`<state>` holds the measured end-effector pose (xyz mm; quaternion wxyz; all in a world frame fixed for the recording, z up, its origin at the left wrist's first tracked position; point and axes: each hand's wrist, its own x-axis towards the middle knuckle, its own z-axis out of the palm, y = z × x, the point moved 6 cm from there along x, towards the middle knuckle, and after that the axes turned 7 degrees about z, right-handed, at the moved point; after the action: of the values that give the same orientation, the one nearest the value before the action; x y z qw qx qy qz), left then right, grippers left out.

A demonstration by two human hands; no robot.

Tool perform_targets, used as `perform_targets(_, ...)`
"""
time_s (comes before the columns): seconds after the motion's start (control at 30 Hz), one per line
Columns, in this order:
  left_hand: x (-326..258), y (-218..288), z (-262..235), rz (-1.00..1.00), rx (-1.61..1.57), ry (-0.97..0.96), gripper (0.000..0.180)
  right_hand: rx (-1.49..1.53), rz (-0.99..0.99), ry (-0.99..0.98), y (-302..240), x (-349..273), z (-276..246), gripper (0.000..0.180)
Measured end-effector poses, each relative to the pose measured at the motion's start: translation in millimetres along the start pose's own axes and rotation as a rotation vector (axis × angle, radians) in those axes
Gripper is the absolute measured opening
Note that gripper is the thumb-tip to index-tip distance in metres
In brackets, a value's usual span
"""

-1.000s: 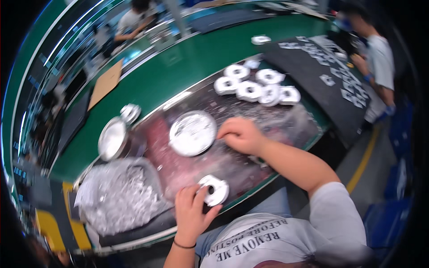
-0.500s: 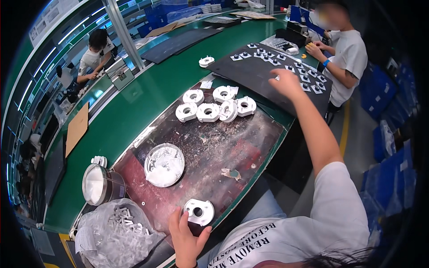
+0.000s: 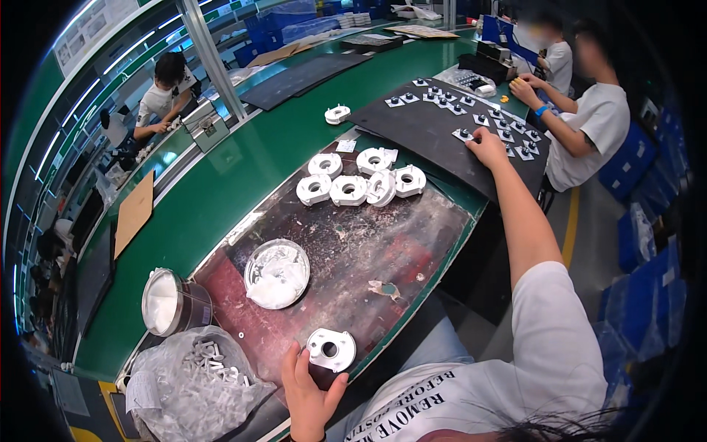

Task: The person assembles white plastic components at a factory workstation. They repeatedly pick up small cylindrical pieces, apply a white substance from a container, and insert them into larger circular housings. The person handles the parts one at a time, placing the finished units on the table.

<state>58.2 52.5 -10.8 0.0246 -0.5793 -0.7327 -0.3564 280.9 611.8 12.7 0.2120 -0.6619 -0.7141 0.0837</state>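
I see my left hand (image 3: 308,394) at the near edge of the dark, stained work mat (image 3: 353,250), fingers pinched on the rim of a white round plastic part with a centre hole (image 3: 331,349) that lies flat on the mat's near edge. My right arm stretches out to the far right, where the right hand (image 3: 487,146) rests fingers-down on a black rectangular sheet (image 3: 412,125) carrying rows of small white-and-black square pieces (image 3: 508,136); its fingertips are bunched on one small piece at the sheet's near edge, though I cannot tell whether they truly grip it. At the mat's far edge sits a cluster of six similar white round parts (image 3: 361,183). Mid-mat, toward the left, stands a shallow round dish of white paste (image 3: 277,273), a metal tin (image 3: 173,302) just beyond the mat's left edge, and a clear plastic bag of small white pieces (image 3: 193,379) at the near left corner.
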Motion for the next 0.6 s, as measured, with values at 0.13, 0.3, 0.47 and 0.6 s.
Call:
perform_targets(0.13,2,2,-1,-0.006,0.002,0.002,0.075,-0.09,-0.21,0.014,-14,-13,-3,0.04)
perform_targets(0.3,4,3,1,-0.026,0.009,-0.033,0.071,-0.108,-0.276,-0.072,-11,-9,10,0.054)
perform_targets(0.47,5,3,1,-0.05,0.03,-0.056,0.066,-0.076,-0.349,-0.145,-25,-31,8,0.059)
perform_targets(0.6,2,0,2,-0.057,0.011,-0.031,0.065,-0.032,-0.534,-0.189,-45,-93,1,0.064)
